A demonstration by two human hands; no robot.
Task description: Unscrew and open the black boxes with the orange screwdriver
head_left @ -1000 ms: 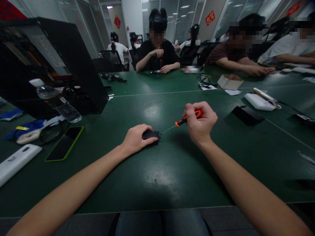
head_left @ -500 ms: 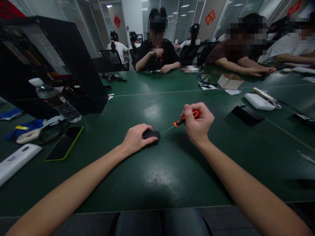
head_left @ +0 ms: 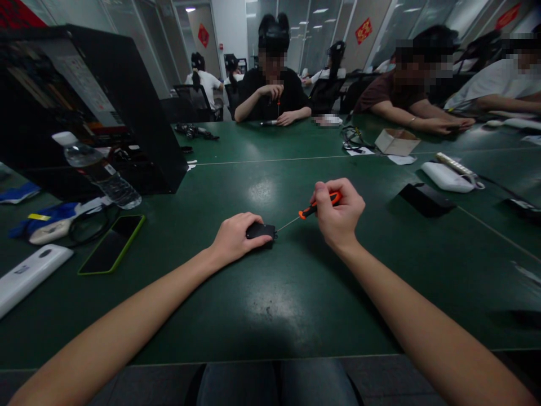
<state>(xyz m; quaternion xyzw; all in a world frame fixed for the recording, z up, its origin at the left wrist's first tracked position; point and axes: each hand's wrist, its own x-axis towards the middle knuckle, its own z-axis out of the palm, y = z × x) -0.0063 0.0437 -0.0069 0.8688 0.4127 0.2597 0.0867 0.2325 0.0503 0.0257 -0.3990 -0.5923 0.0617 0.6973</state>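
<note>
Well to the left of the small black rectangular block on the dark green tabletop lay a glossy white elongated case. Closer to the block, but still left of it, a clear plastic bottle with a white cap leaned at a tilt, and a dark-screened smartphone with a lime-green edge lay flat. My left hand gripped the block from its left end, thumb along the near side. To the block's right, my right hand was clenched round an orange-and-black-handled screwdriver, its thin metal shaft slanting down to the block's right end; I couldn't tell whether the tip touched. Farther right of the block sat a matte black angular object.
</note>
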